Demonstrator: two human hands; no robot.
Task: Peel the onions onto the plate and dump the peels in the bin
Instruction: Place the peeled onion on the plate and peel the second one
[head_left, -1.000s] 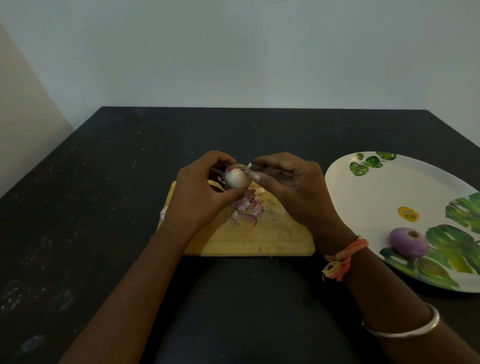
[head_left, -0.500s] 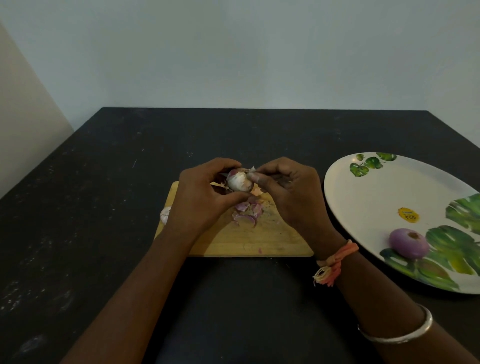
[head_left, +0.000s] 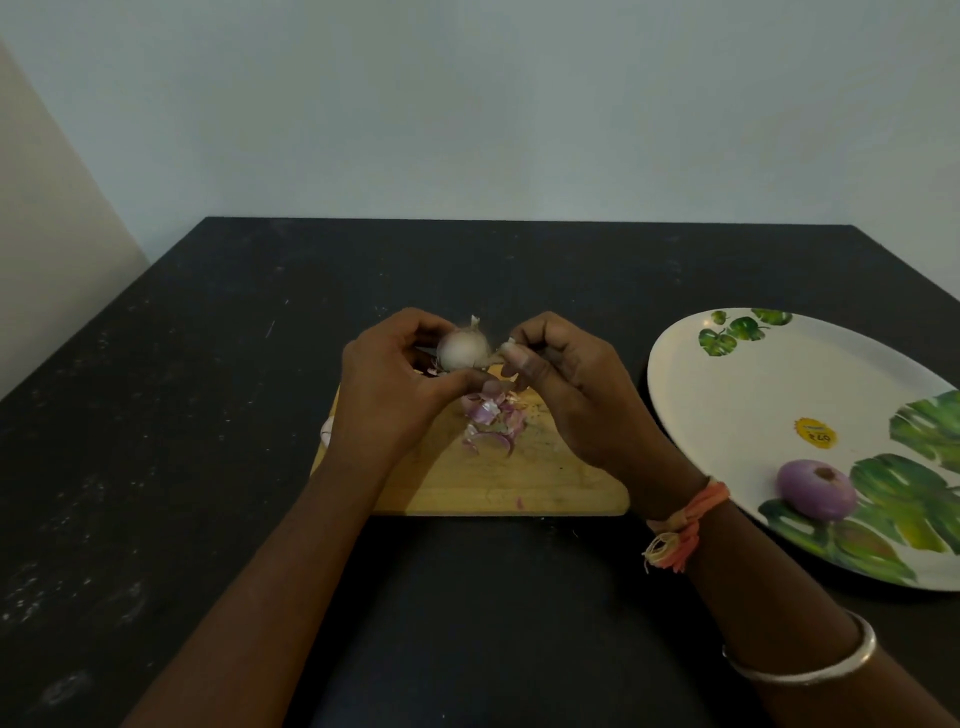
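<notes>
Nearest the camera: two bare forearms reach in from the bottom edge, elbows cut off. A silver bangle (head_left: 810, 660) sits on the right forearm, and an orange and cream thread band (head_left: 680, 525) is tied at the wrist.

Wooden cutting board (head_left: 493, 488) lies flat on the black surface (head_left: 208, 415), with its left part hidden under the left arm. A pale scrap (head_left: 326, 431) shows at the board's left edge, too small to identify.

Right of the board: a white plate (head_left: 753, 374) with green leaf prints, its right side cut off by the frame. A peeled onion (head_left: 815, 488), purple, rests on its near part. A yellow sticker (head_left: 815, 432) beside it carries dark writing, too blurred to read.

Mid-board: a small heap of purple peels (head_left: 491, 421) lies below the hands.

Above the board's far end:
- The left hand (head_left: 387, 384) has its grip closed around a pale onion (head_left: 462, 349), thumb under it and fingers curled behind. The onion is held off the board with its dry tip pointing up.
- The right hand (head_left: 566, 395) has its grip closed to a pinch, thumb against forefinger on a skin strip (head_left: 506, 347) at the onion's right side. Its other fingers are curled, and what they cover cannot be made out.
- A dark sliver just left of the onion is unclear.

Beyond: bare surface runs to a plain pale wall (head_left: 467, 130).
</notes>
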